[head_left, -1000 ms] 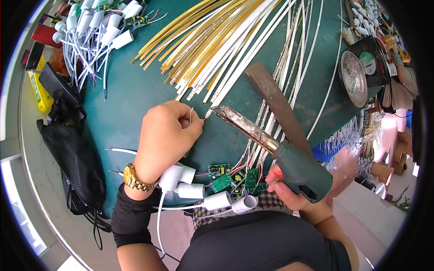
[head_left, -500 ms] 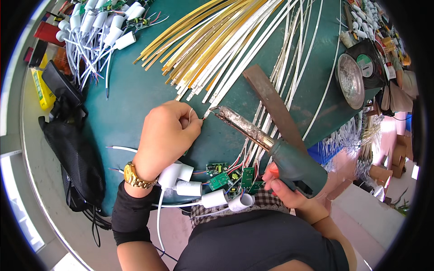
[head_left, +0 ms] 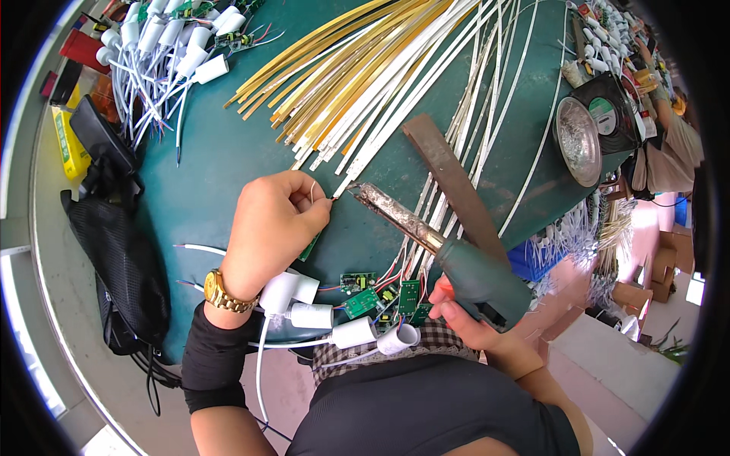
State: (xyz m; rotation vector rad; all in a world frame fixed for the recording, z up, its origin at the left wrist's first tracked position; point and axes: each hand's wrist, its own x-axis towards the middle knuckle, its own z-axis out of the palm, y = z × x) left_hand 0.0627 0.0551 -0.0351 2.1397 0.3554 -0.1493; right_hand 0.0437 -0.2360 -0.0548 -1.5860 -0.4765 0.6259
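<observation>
My left hand [head_left: 277, 220] pinches a thin wire [head_left: 313, 190] between thumb and fingers, beside the near end of a white LED strip [head_left: 362, 161]. Under that hand, the edge of a green circuit board [head_left: 309, 248] shows; the rest is hidden. My right hand [head_left: 465, 318] grips the green handle of a soldering gun [head_left: 403, 219], a finger at its red trigger. The gun's tip hovers close to the strip end, just right of my left fingertips. Nearer my body lie white lamp sockets [head_left: 354, 333] wired to small green circuit boards [head_left: 363, 302].
A bundle of yellow and white strips [head_left: 342, 83] covers the far middle. A flat brown bar [head_left: 456, 190] lies across strips at right. Beyond it stands a round metal dish [head_left: 578, 142]. More sockets [head_left: 194, 57] are piled far left, above a black mesh bag [head_left: 118, 266].
The whole view has shifted slightly left. The soldering gun's tip stands a little farther from the strip end, and more of the green board shows under my left hand.
</observation>
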